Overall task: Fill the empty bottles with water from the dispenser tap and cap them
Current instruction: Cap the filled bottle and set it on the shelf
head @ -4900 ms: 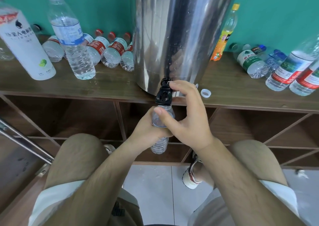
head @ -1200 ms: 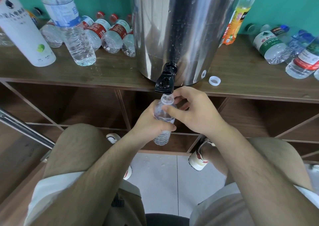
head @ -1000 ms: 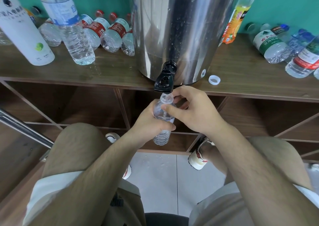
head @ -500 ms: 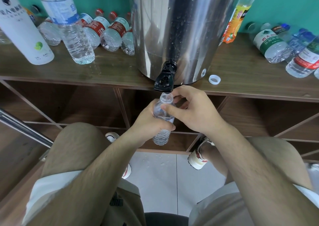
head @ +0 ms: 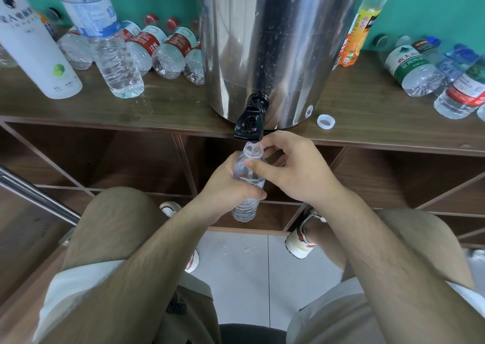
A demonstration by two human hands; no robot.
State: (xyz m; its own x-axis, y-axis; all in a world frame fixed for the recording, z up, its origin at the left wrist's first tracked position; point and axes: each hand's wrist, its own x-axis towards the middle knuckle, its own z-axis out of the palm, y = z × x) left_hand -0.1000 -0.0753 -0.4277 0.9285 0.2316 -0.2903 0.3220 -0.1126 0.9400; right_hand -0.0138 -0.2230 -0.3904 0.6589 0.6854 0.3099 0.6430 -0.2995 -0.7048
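A small clear uncapped bottle (head: 248, 170) stands upright right under the black tap (head: 250, 121) of the steel dispenser (head: 273, 44). A thin stream of water runs into its mouth. My left hand (head: 231, 186) grips the bottle's middle. My right hand (head: 291, 167) holds the bottle's neck, thumb on the near side and fingers curled behind it. A loose white cap (head: 325, 121) lies on the wooden shelf (head: 162, 107) to the right of the dispenser.
Several bottles lie and stand on the shelf to the left (head: 168, 52) and to the right (head: 409, 68) of the dispenser. A tall white bottle (head: 34, 47) stands far left. Open cubbies sit below the shelf. My knees flank a tiled floor (head: 249, 270).
4.9 s ago my right hand was up on the tap; it now holds the bottle's neck. Over the last second both hands and the bottle stay put.
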